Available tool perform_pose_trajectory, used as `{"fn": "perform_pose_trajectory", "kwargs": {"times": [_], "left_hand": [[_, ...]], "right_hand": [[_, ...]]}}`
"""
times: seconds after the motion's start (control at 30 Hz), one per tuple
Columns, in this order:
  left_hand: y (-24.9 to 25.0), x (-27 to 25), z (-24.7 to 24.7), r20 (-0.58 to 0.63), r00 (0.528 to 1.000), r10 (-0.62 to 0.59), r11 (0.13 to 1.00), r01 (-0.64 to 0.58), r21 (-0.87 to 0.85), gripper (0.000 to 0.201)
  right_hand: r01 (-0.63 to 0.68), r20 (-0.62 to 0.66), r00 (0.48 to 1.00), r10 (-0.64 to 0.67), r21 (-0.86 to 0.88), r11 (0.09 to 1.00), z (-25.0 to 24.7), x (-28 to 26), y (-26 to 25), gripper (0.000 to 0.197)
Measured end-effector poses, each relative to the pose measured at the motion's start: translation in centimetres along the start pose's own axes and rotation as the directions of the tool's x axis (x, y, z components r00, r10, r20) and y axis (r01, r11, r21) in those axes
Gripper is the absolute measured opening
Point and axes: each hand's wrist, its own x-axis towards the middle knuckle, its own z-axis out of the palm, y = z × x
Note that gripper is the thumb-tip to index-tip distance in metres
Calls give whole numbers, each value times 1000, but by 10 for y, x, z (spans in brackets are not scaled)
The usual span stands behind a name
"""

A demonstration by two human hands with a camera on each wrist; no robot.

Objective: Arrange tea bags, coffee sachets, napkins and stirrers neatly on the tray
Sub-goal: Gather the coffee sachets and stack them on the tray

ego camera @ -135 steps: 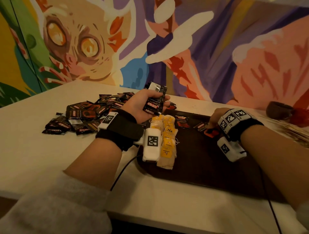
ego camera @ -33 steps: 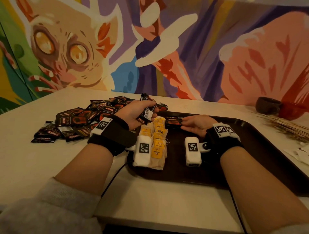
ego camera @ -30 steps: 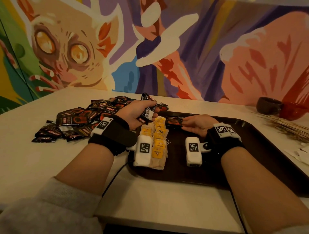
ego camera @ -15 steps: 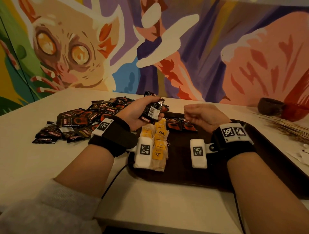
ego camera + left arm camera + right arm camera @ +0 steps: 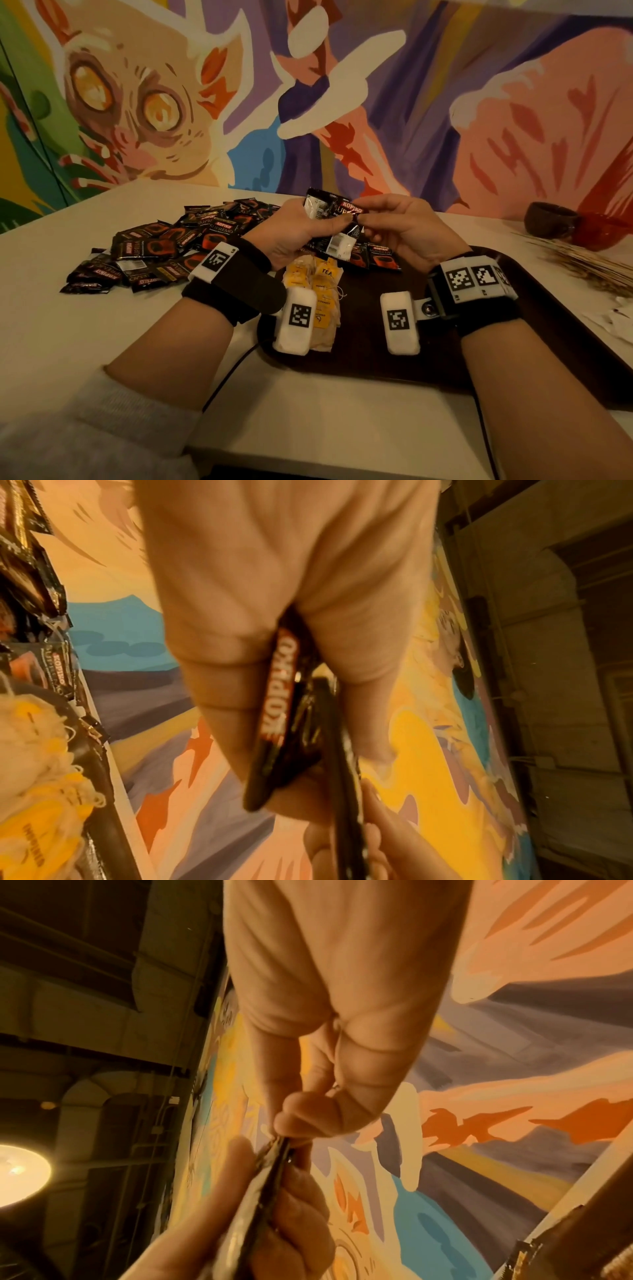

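My left hand [image 5: 301,233] grips a small stack of black coffee sachets [image 5: 334,219] above the far left corner of the dark brown tray [image 5: 548,342]. My right hand [image 5: 387,219] pinches the edge of one sachet in that stack. The left wrist view shows the sachets [image 5: 284,696] clamped between thumb and fingers. In the right wrist view, thumb and forefinger pinch a sachet edge [image 5: 274,1153]. A row of yellow tea bags [image 5: 322,291] lies on the tray's left side. Two sachets [image 5: 373,258] lie flat on the tray beyond them.
A loose heap of coffee sachets [image 5: 161,246] lies on the white table left of the tray. Wooden stirrers [image 5: 589,263] lie at the right with a dark bowl [image 5: 548,219] and a red one [image 5: 603,229] behind. White napkins [image 5: 616,322] sit at the right edge. A painted wall stands behind.
My right hand left the sachets it laid on the tray, rose, and now pinches a sachet in my left hand's stack. The left hand lifted slightly.
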Motion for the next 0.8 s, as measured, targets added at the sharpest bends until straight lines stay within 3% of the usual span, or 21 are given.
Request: {"fn": "perform_pose_trajectory", "kwargs": {"times": [0.13,0.23,0.37,0.47,0.57,0.63,0.8], "left_hand": [[4,5,-2,12,989,-148,978,148,-145,45],[3,3,-1,88,973,-215,968,224,-112,36],[2,1,2,144,979,-142,985,154,-72,15],[1,2,0,59,996,-65,994,70,-86,16],[0,4,-2,-80,996,-45,994,36,-104,20],[1,3,-1,-137,989,-64,993,50,-108,26],[0,3,2,-141,987,-72,991,54,-125,33]], "right_hand": [[23,6,1000,-23,114,993,-4,2,1,27],[46,-1,999,-46,170,984,-5,4,4,32],[71,17,997,-74,138,988,-4,4,5,39],[68,0,998,-69,144,987,-5,6,5,40],[11,-31,999,-5,194,981,-4,7,7,16],[-28,-22,999,33,169,985,-3,6,9,18],[-76,33,997,73,75,994,-2,5,11,10]]}}
